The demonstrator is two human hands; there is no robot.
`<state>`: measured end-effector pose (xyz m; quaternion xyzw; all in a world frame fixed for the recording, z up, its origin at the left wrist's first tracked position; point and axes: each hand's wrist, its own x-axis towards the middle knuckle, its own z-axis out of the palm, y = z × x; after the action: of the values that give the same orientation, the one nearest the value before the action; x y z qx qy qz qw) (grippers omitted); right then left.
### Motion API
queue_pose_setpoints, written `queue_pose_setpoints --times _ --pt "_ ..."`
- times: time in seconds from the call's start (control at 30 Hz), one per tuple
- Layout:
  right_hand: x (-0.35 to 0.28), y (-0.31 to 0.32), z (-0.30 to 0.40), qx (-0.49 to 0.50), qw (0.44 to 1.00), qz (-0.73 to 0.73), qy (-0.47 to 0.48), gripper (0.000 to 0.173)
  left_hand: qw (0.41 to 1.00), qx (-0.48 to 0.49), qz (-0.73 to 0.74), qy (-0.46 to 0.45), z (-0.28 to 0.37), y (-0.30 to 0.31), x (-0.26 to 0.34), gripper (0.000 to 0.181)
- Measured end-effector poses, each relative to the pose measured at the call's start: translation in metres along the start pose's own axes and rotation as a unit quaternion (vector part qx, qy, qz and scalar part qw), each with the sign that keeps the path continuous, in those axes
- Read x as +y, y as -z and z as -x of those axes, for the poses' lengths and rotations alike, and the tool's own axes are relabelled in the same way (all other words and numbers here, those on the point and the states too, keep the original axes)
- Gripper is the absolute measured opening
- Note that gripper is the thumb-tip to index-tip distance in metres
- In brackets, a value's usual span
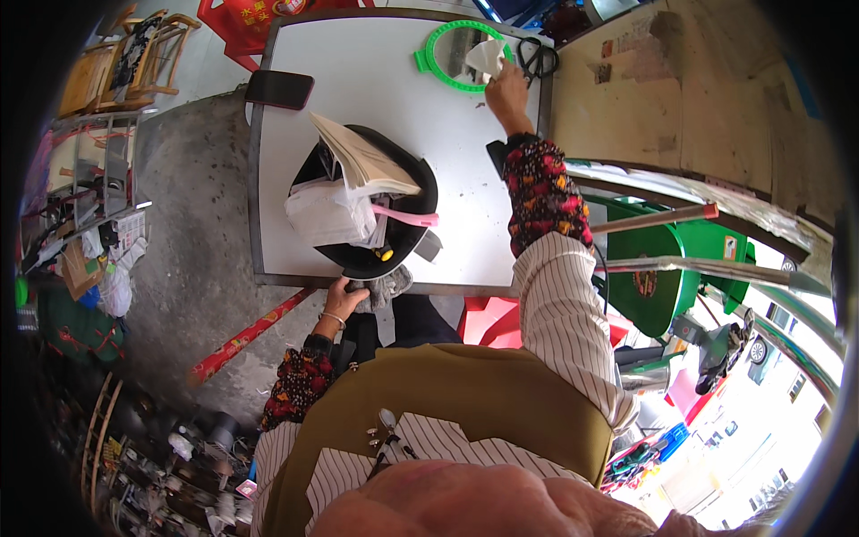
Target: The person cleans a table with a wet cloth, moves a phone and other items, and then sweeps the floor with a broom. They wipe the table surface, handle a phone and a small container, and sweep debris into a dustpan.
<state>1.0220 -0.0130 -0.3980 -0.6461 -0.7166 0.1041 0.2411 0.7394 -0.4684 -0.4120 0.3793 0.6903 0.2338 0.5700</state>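
Note:
My right hand [508, 94] pinches a crumpled white tissue [486, 58] over a round mirror with a green plastic frame [443, 75]. Beside that hand, black-handled scissors [537, 59] lie at the table's far right corner. My left hand [341, 300] is at the near table edge, against a black bin-like container [421, 181] and a grey cloth [384, 288]; whether its fingers grip either is unclear. The container holds a worn paper booklet [366, 158], a pack of white paper [330, 213], a pink-handled item [406, 216] and a yellow-and-black object [384, 254].
A smartphone [280, 89] rests at the white table's [463, 148] left edge. Below it a red patterned roll [251, 335] leans by the table. A red plastic chair [235, 30] stands beyond, a cardboard-like panel [671, 101] is at right, and green bins [644, 262] stand nearer.

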Motion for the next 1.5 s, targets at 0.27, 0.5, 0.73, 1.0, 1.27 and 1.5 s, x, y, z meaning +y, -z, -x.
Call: queue_pose_setpoints --times 0.27,0.5,0.73,1.0,1.27,1.5 --pt "0.014 -0.024 -0.062 -0.106 0.982 0.158 -0.002 0.069 0.996 0.054 0.073 0.025 0.01 -0.011 0.011 0.036" --pt "0.006 -0.021 -0.039 -0.155 0.976 0.114 -0.099 0.058 0.998 0.036 0.032 0.047 0.009 -0.008 0.009 0.035" --pt "-0.006 -0.034 -0.039 -0.076 0.982 0.145 0.095 0.07 0.998 0.04 0.043 0.022 0.007 -0.008 0.002 0.041" --pt "-0.035 -0.052 -0.054 -0.171 0.972 0.142 0.074 0.074 0.992 0.065 0.102 0.028 0.016 -0.015 0.003 0.042" --pt "-0.042 -0.043 0.013 -0.236 0.971 0.01 0.033 0.05 0.995 0.055 0.082 0.011 0.009 -0.012 -0.002 0.044" --pt "-0.018 -0.038 0.035 -0.185 0.971 -0.145 -0.046 0.042 0.997 0.046 0.063 0.014 0.006 -0.009 0.0 0.046"
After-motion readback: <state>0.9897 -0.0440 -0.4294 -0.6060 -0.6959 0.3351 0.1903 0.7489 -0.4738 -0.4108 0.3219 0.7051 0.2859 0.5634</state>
